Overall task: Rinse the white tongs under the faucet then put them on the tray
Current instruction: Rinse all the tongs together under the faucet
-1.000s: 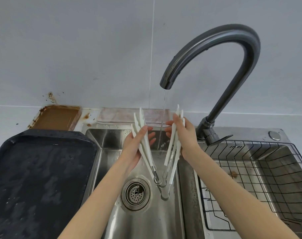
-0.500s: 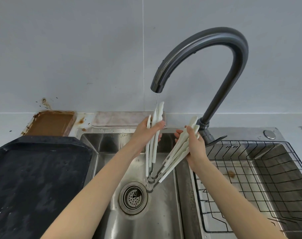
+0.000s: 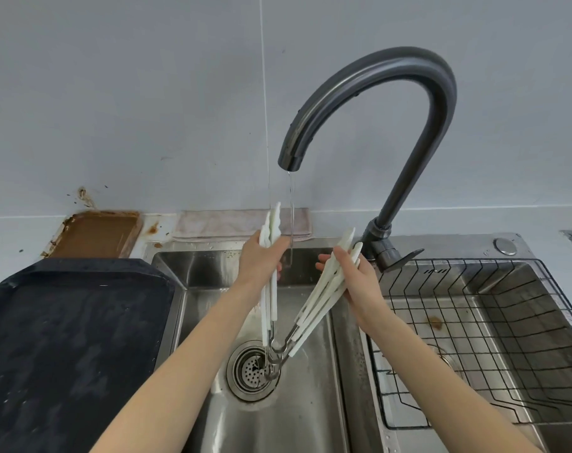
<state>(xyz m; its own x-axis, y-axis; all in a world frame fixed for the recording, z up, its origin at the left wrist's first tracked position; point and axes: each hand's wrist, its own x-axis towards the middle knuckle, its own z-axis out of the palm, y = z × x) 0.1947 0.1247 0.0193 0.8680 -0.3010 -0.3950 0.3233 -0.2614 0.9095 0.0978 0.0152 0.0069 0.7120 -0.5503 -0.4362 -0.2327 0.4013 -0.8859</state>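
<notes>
Several white tongs (image 3: 314, 304) with metal hinge loops hang spread in a V over the left sink basin (image 3: 311, 403). My left hand (image 3: 261, 259) grips the left bundle of arms, held upright. My right hand (image 3: 350, 273) grips the right bundle, slanted out to the right. The hinges meet low, just above the drain (image 3: 250, 371). A thin stream of water falls from the dark curved faucet (image 3: 369, 76) between the two bundles, close to my left hand. The dark tray (image 3: 65, 338) lies wet on the counter to the left of the sink.
A wire rack (image 3: 490, 338) fills the right basin. A folded cloth (image 3: 232, 223) lies behind the sink against the wall. A brown stained patch (image 3: 96, 232) sits on the counter behind the tray. The faucet lever (image 3: 402, 256) juts out near my right hand.
Both hands stayed on the tongs. The left bundle moved up and right toward the stream, then settled just left of it. The right bundle tilted outward, widening the V.
</notes>
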